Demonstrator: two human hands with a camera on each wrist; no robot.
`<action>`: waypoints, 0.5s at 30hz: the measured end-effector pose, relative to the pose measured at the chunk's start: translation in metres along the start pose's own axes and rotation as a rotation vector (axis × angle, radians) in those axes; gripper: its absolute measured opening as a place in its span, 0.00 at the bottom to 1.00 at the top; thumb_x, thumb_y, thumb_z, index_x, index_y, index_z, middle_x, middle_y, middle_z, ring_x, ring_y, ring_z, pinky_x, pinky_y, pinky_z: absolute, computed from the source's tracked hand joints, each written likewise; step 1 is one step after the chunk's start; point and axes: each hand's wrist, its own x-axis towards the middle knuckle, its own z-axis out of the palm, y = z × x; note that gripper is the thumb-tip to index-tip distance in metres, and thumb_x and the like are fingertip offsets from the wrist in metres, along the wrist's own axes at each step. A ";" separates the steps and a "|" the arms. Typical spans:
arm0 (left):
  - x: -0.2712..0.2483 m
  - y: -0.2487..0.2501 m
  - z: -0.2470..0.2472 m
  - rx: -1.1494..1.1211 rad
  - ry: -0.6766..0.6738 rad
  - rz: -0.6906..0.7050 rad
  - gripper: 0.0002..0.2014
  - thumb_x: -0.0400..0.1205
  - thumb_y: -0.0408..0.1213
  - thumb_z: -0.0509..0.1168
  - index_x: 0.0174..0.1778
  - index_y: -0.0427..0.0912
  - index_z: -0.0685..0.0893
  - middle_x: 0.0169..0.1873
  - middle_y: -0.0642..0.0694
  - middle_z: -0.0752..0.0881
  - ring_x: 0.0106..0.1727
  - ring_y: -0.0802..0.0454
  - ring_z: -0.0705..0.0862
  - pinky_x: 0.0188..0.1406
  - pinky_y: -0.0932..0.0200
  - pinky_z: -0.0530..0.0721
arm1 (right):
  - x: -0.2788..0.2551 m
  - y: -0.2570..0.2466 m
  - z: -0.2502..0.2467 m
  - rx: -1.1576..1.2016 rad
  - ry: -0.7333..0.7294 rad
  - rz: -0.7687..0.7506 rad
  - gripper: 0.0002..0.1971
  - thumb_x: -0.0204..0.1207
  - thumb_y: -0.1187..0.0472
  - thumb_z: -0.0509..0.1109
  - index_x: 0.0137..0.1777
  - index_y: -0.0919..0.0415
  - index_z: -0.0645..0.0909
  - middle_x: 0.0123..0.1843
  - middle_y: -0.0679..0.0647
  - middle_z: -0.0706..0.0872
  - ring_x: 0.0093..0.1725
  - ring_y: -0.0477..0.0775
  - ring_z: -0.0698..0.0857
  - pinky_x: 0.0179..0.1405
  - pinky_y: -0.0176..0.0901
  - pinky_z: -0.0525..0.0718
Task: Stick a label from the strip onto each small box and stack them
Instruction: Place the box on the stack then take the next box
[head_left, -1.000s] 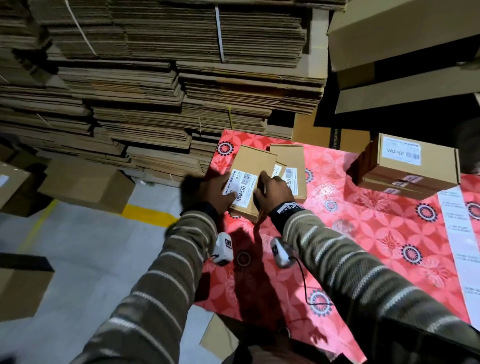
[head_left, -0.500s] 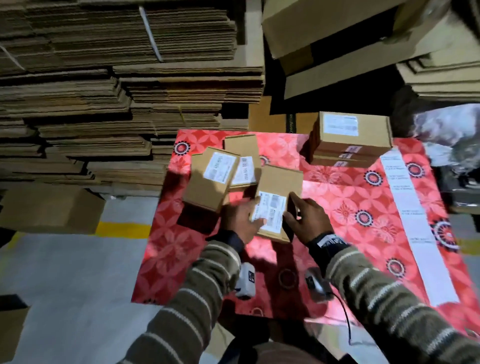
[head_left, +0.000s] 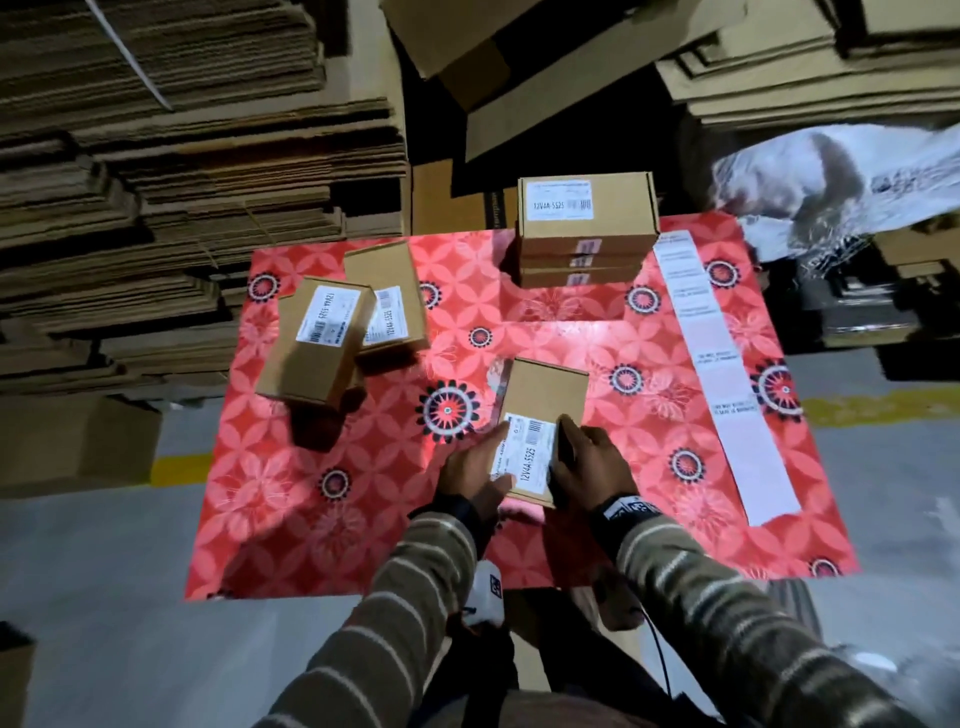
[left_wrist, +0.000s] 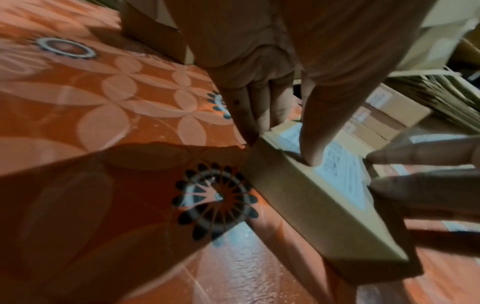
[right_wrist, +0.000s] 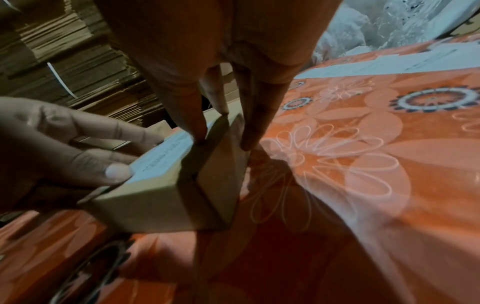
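Observation:
A small brown box (head_left: 545, 395) with a white label (head_left: 525, 453) on top is held between both hands at the front middle of the red flowered table (head_left: 322, 467). My left hand (head_left: 475, 467) grips its left side, thumb on the label (left_wrist: 340, 172). My right hand (head_left: 584, 462) grips the right side (right_wrist: 223, 142), thumb at the top edge. The box (right_wrist: 166, 197) looks slightly raised off the cloth. The white label strip (head_left: 722, 374) lies along the table's right side. A stack of labelled boxes (head_left: 587, 228) stands at the back.
Labelled loose boxes (head_left: 317, 343) lie piled at the table's back left, one (head_left: 387, 296) partly under another. Flattened cardboard stacks (head_left: 182, 156) rise behind and to the left. Crumpled plastic wrap (head_left: 841, 176) sits at the back right. Grey floor surrounds the table.
Both hands have carried the labelled box from the loose pile at the left toward the front middle of the table. The head view has swung right.

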 end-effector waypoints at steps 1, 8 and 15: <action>-0.003 0.000 -0.001 -0.015 -0.001 0.016 0.37 0.71 0.47 0.69 0.80 0.57 0.73 0.71 0.53 0.82 0.70 0.55 0.82 0.66 0.51 0.82 | 0.002 0.001 -0.003 -0.011 -0.004 -0.009 0.36 0.77 0.51 0.70 0.84 0.53 0.63 0.71 0.69 0.74 0.63 0.71 0.82 0.57 0.54 0.82; -0.037 -0.015 -0.009 -0.048 0.173 -0.308 0.33 0.70 0.59 0.71 0.73 0.58 0.78 0.52 0.50 0.90 0.52 0.53 0.89 0.55 0.53 0.88 | 0.034 0.003 -0.048 -0.060 0.115 -0.194 0.33 0.74 0.50 0.68 0.81 0.45 0.69 0.79 0.64 0.69 0.73 0.70 0.72 0.71 0.59 0.76; -0.051 0.005 0.012 -0.181 0.080 -0.418 0.34 0.69 0.47 0.76 0.72 0.57 0.76 0.43 0.51 0.91 0.47 0.51 0.90 0.49 0.50 0.89 | 0.065 0.000 -0.056 -0.195 0.005 -0.227 0.32 0.77 0.55 0.71 0.82 0.51 0.69 0.81 0.64 0.68 0.75 0.71 0.72 0.73 0.57 0.72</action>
